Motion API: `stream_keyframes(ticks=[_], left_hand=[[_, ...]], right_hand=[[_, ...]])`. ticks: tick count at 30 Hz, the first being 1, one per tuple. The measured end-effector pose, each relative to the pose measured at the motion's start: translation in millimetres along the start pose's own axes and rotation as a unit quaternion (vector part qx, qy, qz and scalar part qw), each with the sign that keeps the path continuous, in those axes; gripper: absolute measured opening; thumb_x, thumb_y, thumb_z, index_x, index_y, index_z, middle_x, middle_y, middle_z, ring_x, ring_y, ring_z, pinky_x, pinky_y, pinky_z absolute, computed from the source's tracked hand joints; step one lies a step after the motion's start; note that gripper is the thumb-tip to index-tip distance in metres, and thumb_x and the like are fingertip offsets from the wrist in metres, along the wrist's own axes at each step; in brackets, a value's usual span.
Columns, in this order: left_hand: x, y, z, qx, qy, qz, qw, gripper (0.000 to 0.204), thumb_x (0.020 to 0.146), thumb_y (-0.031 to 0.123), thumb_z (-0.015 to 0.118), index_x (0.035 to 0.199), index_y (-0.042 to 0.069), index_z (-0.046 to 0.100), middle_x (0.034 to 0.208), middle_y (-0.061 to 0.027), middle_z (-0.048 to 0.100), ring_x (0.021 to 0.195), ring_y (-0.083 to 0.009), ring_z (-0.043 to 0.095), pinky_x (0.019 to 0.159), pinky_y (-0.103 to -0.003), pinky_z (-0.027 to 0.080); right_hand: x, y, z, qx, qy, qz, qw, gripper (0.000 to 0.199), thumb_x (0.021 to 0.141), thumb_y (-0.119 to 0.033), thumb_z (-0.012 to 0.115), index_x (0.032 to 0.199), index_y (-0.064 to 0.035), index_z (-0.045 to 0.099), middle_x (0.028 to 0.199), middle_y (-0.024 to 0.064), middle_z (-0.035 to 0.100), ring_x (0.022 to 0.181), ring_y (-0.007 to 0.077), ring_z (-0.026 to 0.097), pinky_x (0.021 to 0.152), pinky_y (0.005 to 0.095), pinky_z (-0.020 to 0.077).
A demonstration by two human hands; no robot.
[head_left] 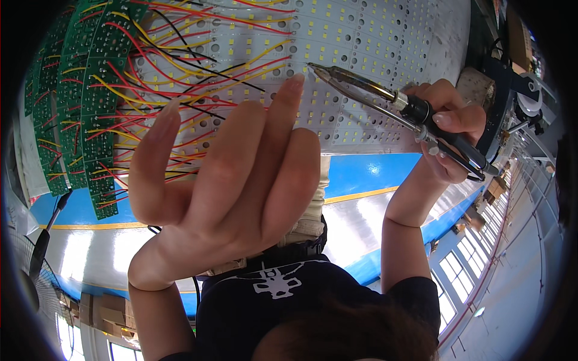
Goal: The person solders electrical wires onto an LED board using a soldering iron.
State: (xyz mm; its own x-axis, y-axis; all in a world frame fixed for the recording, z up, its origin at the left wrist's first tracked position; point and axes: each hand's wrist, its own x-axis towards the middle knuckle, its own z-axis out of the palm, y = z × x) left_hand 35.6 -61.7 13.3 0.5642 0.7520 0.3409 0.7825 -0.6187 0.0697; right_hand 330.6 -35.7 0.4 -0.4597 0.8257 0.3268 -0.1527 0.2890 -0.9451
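My right hand [448, 129] is closed round a soldering iron [421, 114] with a thin metal tube alongside it. The iron's tip meets the white LED board [385, 66], close to a row of wire ends. My left hand [226, 171] reaches over the board with its fingers spread and bent. One fingertip rests at the board just below the iron's tip, while the thumb side is partly hidden. Red, yellow and black wires [180, 78] run under and beside this hand, from green circuit boards [102, 120] to the white board.
Several green boards stand side by side at the left. A dark stand [506, 90] is at the right edge of the work surface. Below lies a blue and grey floor [361, 174] with a yellow line. A fan [33, 265] and cardboard boxes [111, 310] are at lower left.
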Motion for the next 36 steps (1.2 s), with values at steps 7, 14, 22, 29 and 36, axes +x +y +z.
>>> stream_keyframes(ticks=[7, 14, 22, 29, 36], left_hand=[[-0.9, 0.8, 0.9, 0.001, 0.007, -0.002, 1.000, 0.008, 0.094, 0.019, 0.052, 0.102, 0.017, 0.051, 0.107, 0.0061, 0.074, 0.102, -0.0143, 0.058, 0.108, -0.047, 0.025], [-0.1, 1.2, 0.9, -0.001, 0.008, -0.004, 1.000, 0.008, 0.094, 0.018, 0.052, 0.101, 0.017, 0.051, 0.107, 0.0059, 0.075, 0.102, -0.0143, 0.058, 0.108, -0.047, 0.026], [0.2, 0.5, 1.6, 0.000, 0.013, 0.003, 1.000, 0.008, 0.094, 0.018, 0.052, 0.101, 0.016, 0.051, 0.107, 0.0058, 0.075, 0.101, -0.0144, 0.058, 0.108, -0.047, 0.027], [0.4, 1.4, 0.5, -0.002, 0.005, 0.000, 1.000, 0.008, 0.094, 0.019, 0.052, 0.102, 0.016, 0.051, 0.107, 0.0060, 0.075, 0.102, -0.0142, 0.057, 0.108, -0.047, 0.027], [0.1, 0.4, -0.4, -0.007, 0.001, -0.001, 1.000, 0.008, 0.095, 0.019, 0.052, 0.103, 0.017, 0.051, 0.108, 0.0062, 0.074, 0.101, -0.0141, 0.058, 0.108, -0.047, 0.026]], right_hand=[[1.9, -5.3, 3.5, -0.052, -0.007, 0.040, 0.998, 0.035, 0.085, -0.020, 0.059, 0.117, -0.0087, 0.055, 0.088, 0.0176, 0.054, 0.075, 0.0219, 0.051, 0.075, 0.0450, 0.0416], [0.2, 0.6, -0.2, 0.007, -0.005, -0.006, 1.000, 0.036, 0.082, -0.014, 0.067, 0.111, 0.0036, 0.056, 0.101, 0.0293, 0.058, 0.090, 0.0339, 0.064, 0.083, 0.0460, 0.0511], [1.2, -6.5, 4.7, -0.043, -0.004, 0.052, 0.998, 0.035, 0.085, -0.018, 0.059, 0.118, -0.0092, 0.055, 0.089, 0.0169, 0.053, 0.075, 0.0232, 0.051, 0.073, 0.0442, 0.0398], [1.0, -6.8, 0.2, -0.051, -0.019, 0.045, 0.997, 0.035, 0.085, -0.014, 0.058, 0.120, -0.0092, 0.053, 0.089, 0.0161, 0.052, 0.070, 0.0185, 0.047, 0.070, 0.0385, 0.0374], [2.0, -5.1, 2.4, -0.036, -0.003, 0.042, 0.998, 0.030, 0.088, -0.015, 0.057, 0.118, -0.0097, 0.052, 0.089, 0.0151, 0.053, 0.069, 0.0160, 0.046, 0.068, 0.0352, 0.0358]])
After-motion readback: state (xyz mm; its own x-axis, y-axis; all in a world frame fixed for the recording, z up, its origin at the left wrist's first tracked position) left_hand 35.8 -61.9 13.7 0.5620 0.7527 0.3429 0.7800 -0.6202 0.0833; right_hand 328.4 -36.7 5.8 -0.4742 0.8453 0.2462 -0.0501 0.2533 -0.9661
